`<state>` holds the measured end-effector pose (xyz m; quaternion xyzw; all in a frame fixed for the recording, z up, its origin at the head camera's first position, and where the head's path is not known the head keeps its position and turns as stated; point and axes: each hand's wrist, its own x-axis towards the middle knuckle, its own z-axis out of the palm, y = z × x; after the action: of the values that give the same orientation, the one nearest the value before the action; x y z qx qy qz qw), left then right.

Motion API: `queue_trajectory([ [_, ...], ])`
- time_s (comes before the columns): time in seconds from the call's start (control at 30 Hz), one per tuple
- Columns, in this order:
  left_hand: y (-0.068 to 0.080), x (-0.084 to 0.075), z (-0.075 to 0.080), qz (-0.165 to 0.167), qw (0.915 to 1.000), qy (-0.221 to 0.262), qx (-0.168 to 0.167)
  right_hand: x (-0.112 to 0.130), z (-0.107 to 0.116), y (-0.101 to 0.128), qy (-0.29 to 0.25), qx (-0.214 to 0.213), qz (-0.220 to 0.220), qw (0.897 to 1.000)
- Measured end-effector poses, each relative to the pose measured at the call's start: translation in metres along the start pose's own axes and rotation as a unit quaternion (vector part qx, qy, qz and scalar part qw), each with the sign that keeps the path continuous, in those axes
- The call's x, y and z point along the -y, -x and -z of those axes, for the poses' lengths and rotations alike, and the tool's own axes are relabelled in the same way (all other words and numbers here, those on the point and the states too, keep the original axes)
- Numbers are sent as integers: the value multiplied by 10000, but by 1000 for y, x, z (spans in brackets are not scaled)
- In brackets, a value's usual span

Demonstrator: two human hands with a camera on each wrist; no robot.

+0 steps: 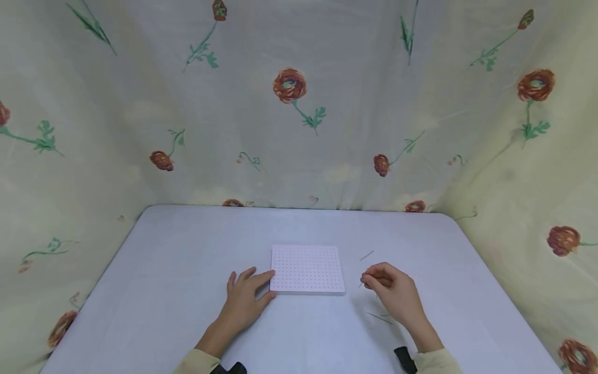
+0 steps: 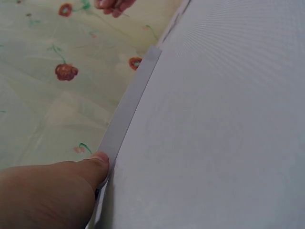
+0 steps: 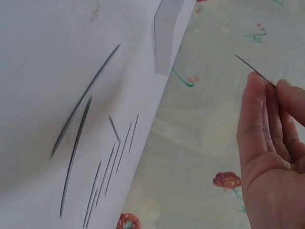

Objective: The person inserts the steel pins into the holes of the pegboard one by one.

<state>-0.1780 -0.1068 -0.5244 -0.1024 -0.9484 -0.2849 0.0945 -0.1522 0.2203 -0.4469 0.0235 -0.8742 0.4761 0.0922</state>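
A white board (image 1: 308, 270) with a grid of small holes lies flat on the white table. My left hand (image 1: 245, 301) is at the board's left side, index fingertip on its edge and thumb at the near left corner. In the left wrist view the thumb (image 2: 97, 167) presses the board's side wall (image 2: 131, 102). To the right of the board, my right hand (image 1: 394, 291) is raised over the table and pinches a thin dark needle (image 3: 252, 67) between thumb and fingertips; one pointed end sticks out.
Several similar needles lie on the table right of the board, such as one needle (image 1: 366, 255) beyond the right hand and another needle (image 1: 379, 318) nearer. A flowered curtain (image 1: 345, 130) surrounds the table's back and sides.
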Motion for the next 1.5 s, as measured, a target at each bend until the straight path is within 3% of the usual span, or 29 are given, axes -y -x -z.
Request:
queue_trajectory([
  [0.2, -1, 2, 2, -104, 9999, -17, -32, 9, -18, -15, -451, -41, 23, 9990],
  [0.7, -3, 1, 3, -274, 9996, 14, 66, 38, -62, -53, -624, 101, 979, 9932],
  [1.03, -2, 3, 4, -237, 9996, -87, 129, 44, -89, -74, -396, 261, 830, 9954],
  [1.5, -3, 8, 7, -279, 9996, -65, 5, 60, -125, -101, -102, 340, 1160, 9926],
])
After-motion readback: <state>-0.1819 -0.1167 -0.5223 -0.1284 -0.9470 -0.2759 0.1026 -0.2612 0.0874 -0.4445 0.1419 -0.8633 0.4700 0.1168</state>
